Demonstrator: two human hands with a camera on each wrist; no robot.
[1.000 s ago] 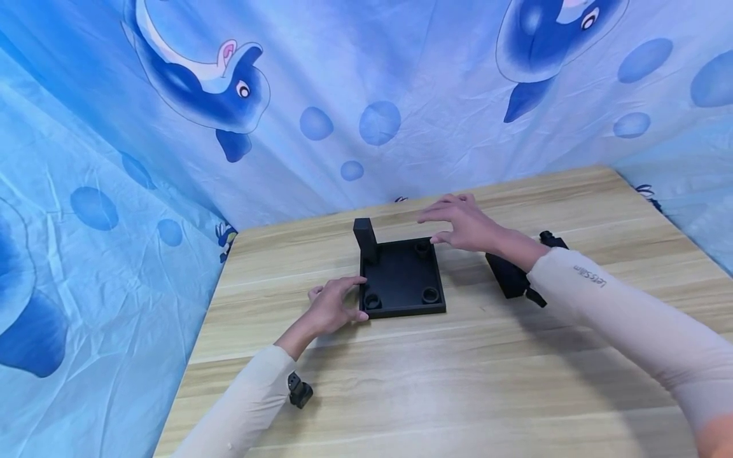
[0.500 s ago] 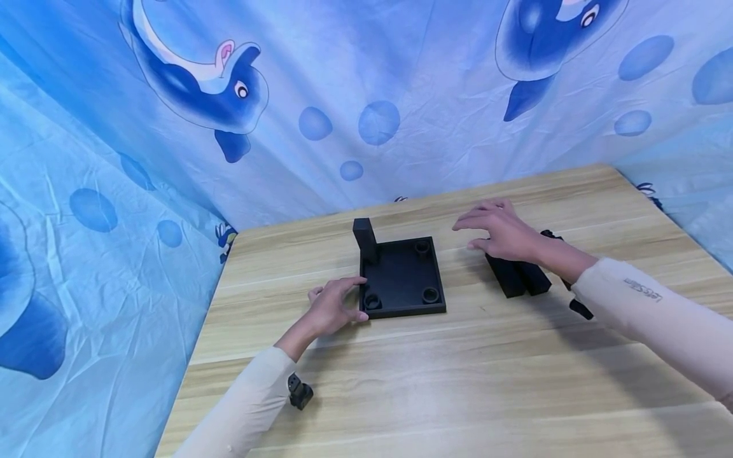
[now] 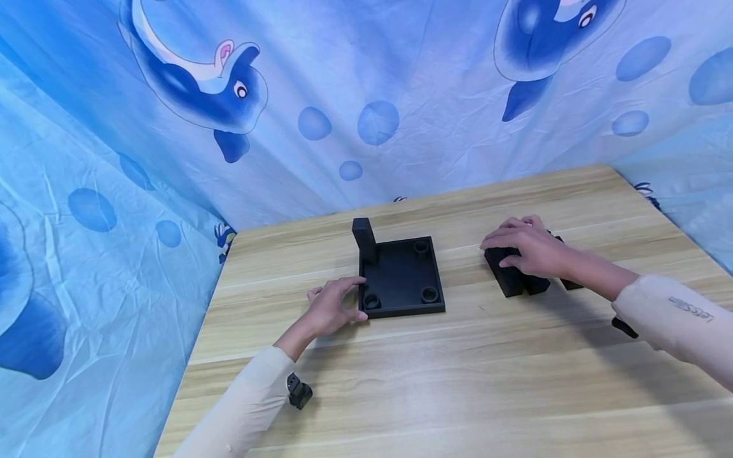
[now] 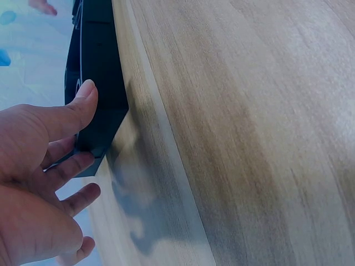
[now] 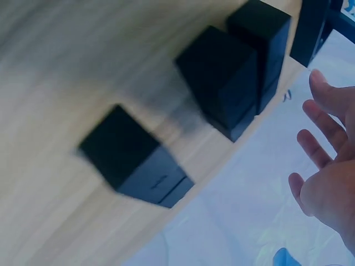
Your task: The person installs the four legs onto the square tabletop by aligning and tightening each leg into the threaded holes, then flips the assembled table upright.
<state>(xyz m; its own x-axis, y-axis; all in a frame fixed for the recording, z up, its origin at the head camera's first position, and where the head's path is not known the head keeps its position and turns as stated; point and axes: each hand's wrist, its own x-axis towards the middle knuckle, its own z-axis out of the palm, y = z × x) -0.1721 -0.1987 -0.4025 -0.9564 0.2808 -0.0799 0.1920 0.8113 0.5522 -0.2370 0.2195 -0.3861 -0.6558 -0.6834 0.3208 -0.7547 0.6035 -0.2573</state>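
Note:
A square black tray [image 3: 401,273] lies on the table with raised edges and ring sockets at its corners. One black block [image 3: 364,238] stands upright at its back left corner. My left hand [image 3: 332,306] holds the near left corner, thumb at the front side and index finger at the left side; in the left wrist view the thumb [image 4: 83,105] lies along the tray. My right hand [image 3: 529,248] is over black blocks [image 3: 506,278] lying at the right. In the right wrist view its fingers are spread apart from three blocks [image 5: 219,72], so contact is unclear.
Small black devices sit at both wrists, the left one [image 3: 299,390] beside the cuff. Wooden table [image 3: 401,394] surrounds the tray. A blue printed curtain [image 3: 321,165] hangs behind and at the sides.
My right hand has moved rightward and down from beside the tray's far right corner to over the black blocks. The left hand stays at the tray corner.

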